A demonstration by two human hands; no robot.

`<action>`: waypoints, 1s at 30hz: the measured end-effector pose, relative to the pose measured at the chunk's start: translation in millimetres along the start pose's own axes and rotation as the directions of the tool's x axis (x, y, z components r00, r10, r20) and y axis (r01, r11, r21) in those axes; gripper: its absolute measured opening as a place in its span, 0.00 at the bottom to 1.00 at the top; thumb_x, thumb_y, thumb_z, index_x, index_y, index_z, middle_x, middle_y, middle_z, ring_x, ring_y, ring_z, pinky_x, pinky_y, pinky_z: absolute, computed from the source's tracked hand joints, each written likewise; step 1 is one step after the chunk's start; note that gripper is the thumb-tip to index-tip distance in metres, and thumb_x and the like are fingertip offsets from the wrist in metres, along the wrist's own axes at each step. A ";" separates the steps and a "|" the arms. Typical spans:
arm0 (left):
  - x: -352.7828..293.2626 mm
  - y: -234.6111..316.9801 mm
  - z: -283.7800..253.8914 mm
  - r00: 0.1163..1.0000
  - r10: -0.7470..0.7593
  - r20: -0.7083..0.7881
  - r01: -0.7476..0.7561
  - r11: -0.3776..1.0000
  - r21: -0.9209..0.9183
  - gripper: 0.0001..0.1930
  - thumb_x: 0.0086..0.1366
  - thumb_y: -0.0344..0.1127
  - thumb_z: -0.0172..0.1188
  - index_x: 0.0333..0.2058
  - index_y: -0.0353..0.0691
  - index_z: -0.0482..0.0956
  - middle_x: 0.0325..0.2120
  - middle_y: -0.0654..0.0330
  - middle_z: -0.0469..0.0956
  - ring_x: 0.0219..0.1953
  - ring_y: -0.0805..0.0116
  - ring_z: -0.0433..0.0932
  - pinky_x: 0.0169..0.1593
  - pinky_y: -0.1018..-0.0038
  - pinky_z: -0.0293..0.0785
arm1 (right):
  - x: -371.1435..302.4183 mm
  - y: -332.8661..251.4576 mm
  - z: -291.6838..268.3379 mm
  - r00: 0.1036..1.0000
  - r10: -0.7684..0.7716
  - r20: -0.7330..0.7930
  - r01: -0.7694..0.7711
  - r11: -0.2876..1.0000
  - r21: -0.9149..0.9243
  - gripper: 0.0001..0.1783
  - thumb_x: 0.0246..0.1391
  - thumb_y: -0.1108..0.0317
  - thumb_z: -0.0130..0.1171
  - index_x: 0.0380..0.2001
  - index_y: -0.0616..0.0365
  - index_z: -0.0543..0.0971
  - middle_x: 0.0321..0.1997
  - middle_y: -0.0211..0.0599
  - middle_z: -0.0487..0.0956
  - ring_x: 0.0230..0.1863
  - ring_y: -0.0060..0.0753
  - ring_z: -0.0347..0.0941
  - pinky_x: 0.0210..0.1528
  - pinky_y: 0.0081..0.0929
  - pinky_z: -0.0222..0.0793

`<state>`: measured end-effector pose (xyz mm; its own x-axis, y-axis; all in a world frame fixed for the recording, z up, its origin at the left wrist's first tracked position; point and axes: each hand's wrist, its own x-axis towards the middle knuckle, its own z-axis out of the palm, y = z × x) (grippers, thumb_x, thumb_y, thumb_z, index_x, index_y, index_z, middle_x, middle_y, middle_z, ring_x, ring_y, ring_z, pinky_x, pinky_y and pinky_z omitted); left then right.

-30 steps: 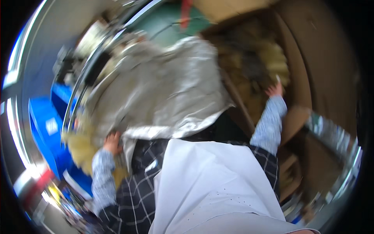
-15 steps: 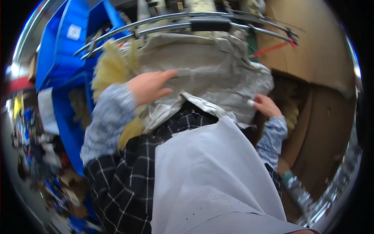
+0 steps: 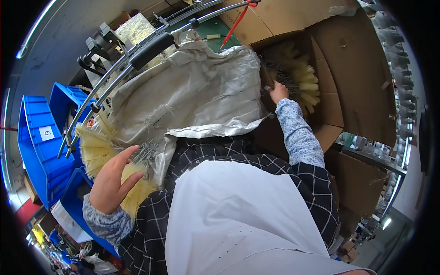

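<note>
On the left, my left hand (image 3: 111,181) is open, fingers apart, beside a bunch of yellow bristle brushes (image 3: 95,149) with thin twisted-wire stems (image 3: 145,153). It holds nothing that I can see. My right hand (image 3: 278,92) is closed on the near-left edge of a cardboard box (image 3: 327,98), its fingers bent over the board. One fingertip there has a white covering. More yellow brushes (image 3: 306,82) with wire ends lie inside that box. Between my hands a wrinkled off-white woven sheet (image 3: 197,96) covers the work surface and hangs toward my lap.
A metal rail with a black sleeve (image 3: 151,50) crosses above the sheet, a red strip (image 3: 236,25) tied at its end. Blue plastic bins (image 3: 39,142) stand at the left. Behind the rail sits a black clamp-like device (image 3: 103,46). Another cardboard piece (image 3: 357,183) is at the lower right.
The view has swung to the right, bringing the box's brushes into sight. My right hand has reached to the box edge; my left hand has come back from the sheet to beside the left brushes.
</note>
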<state>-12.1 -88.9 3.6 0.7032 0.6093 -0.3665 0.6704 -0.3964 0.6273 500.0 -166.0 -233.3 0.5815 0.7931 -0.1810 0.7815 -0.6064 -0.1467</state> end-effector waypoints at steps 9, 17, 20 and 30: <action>-13.6 9.5 -18.9 0.993 -0.112 -0.030 0.114 0.991 0.067 0.27 0.53 0.37 0.58 0.52 0.39 0.61 0.42 0.51 0.70 0.41 0.55 0.69 0.46 0.69 0.63 | -11.5 -2.9 -2.8 0.999 0.027 0.036 -0.027 1.000 0.006 0.24 0.43 0.56 0.57 0.44 0.54 0.71 0.35 0.52 0.75 0.40 0.53 0.71 0.43 0.43 0.65; -54.6 -20.7 -33.1 0.920 -0.289 -0.263 0.309 0.950 0.037 0.25 0.54 0.32 0.56 0.51 0.37 0.63 0.45 0.51 0.68 0.42 0.56 0.69 0.47 0.70 0.64 | -13.2 -66.8 -67.3 0.853 -0.409 -0.323 0.339 0.906 -0.252 0.24 0.44 0.62 0.57 0.46 0.55 0.67 0.40 0.43 0.74 0.40 0.44 0.71 0.42 0.37 0.66; -83.8 -37.6 -20.8 0.823 -0.472 -0.318 0.476 0.877 -0.071 0.25 0.55 0.33 0.55 0.51 0.36 0.62 0.46 0.50 0.68 0.45 0.56 0.68 0.48 0.71 0.63 | -31.6 -152.0 -83.2 0.801 -0.564 -0.200 0.596 0.782 0.182 0.19 0.46 0.73 0.52 0.44 0.58 0.69 0.39 0.39 0.74 0.42 0.40 0.70 0.44 0.31 0.65; -90.3 -76.5 75.4 0.848 -0.349 -0.398 0.386 0.922 0.015 0.29 0.46 0.35 0.63 0.50 0.45 0.65 0.50 0.51 0.63 0.52 0.53 0.62 0.55 0.66 0.56 | -158.8 -319.2 -2.7 -0.310 -0.884 0.351 0.898 -0.151 0.413 0.14 0.37 0.64 0.58 0.31 0.55 0.71 0.31 0.37 0.73 0.39 0.40 0.69 0.43 0.33 0.62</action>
<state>-109.1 -165.3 -63.1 0.2686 0.9286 -0.2562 0.8935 -0.1408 0.4265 158.9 -98.2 -155.1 -0.9502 0.2701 -0.1555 0.3107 0.7808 -0.5421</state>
